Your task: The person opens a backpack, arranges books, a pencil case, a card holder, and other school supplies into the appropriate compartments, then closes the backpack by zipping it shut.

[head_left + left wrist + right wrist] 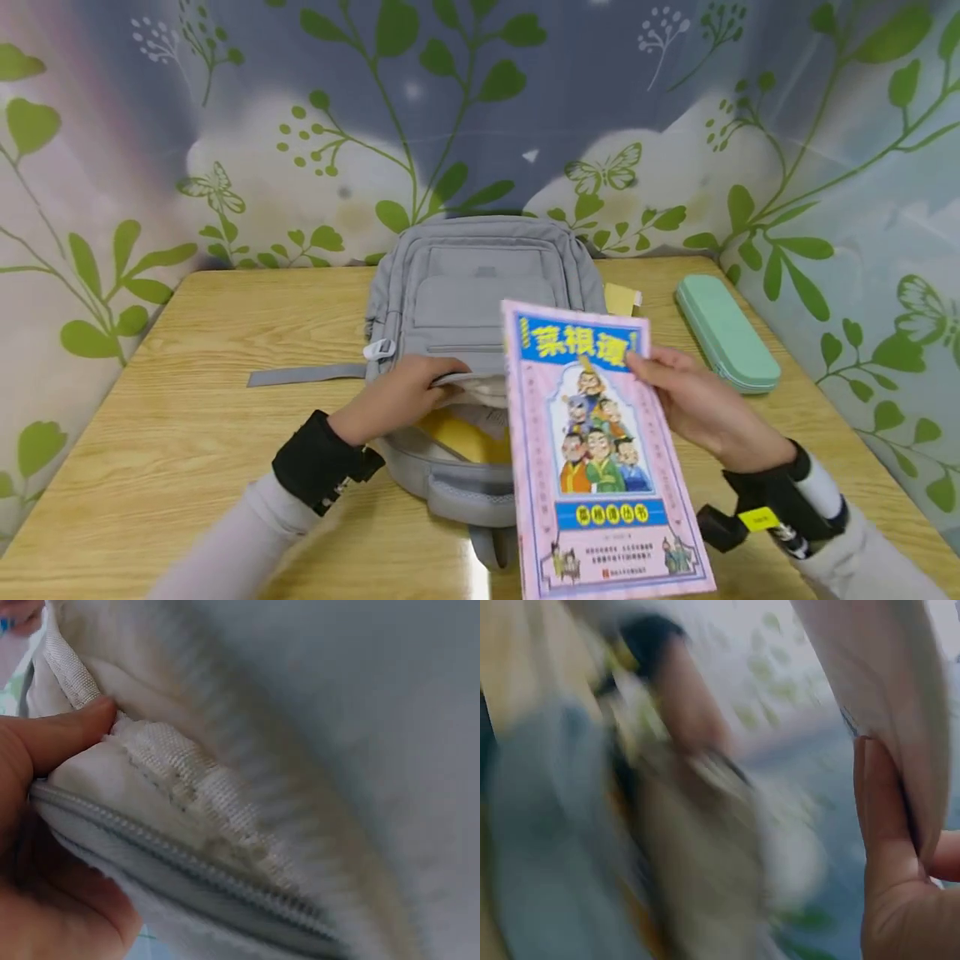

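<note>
A grey backpack (480, 292) lies on the table with its main opening towards me. My left hand (408, 396) grips the zipped edge of that opening and holds it up; in the left wrist view the thumb (71, 735) presses on the pale lining above the zipper (187, 855). Something yellow (465, 437) shows inside the bag. My right hand (701, 408) pinches the upper right edge of a pink book (540, 433) with cartoon figures on its cover. The book stands in front of the bag's right side and hides part of it. The right wrist view is blurred.
A mint green pencil case (727, 333) lies to the right on the wooden table (247, 317). Behind the backpack's right side a small yellow item (621, 298) peeks out. A grey strap (307, 375) stretches left from the bag. Leaf-patterned curtains (465, 108) border the table.
</note>
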The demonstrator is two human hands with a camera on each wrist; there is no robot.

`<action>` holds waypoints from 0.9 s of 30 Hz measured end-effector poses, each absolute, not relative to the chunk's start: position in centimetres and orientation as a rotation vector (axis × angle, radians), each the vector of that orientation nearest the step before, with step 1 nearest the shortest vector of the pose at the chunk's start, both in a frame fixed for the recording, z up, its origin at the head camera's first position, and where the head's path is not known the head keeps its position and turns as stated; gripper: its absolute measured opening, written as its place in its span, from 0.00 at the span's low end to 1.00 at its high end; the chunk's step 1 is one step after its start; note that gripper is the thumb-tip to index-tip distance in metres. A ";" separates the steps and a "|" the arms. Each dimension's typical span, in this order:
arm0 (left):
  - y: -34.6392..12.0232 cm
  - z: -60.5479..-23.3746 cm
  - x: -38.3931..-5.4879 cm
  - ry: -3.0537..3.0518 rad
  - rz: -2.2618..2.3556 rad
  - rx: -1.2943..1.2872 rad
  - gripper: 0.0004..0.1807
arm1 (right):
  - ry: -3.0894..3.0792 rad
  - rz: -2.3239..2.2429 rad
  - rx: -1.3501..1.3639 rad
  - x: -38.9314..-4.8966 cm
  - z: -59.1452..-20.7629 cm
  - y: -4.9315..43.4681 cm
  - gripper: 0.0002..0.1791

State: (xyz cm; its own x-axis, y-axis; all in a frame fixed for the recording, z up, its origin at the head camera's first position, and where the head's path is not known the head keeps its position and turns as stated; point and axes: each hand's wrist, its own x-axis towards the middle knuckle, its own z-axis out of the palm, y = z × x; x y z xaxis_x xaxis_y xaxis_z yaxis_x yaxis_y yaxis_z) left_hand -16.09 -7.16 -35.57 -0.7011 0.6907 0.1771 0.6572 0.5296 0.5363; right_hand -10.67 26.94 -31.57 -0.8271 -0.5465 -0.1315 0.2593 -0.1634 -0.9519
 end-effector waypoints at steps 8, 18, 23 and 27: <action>-8.0 -33.0 -18.7 2.532 0.979 1.061 0.07 | 1.353 -1.645 -0.343 -10.0 -35.5 17.2 0.08; -8.1 -30.8 -18.1 2.529 0.877 1.131 0.14 | 1.491 -1.878 -0.016 -10.6 -36.6 16.5 0.17; -7.8 -29.7 -17.5 2.578 0.823 1.167 0.14 | 1.456 -2.169 0.152 -11.1 -36.6 16.8 0.05; -7.4 -29.3 -16.9 2.595 0.785 1.227 0.14 | 1.367 -2.345 0.267 -11.7 -36.9 16.5 0.07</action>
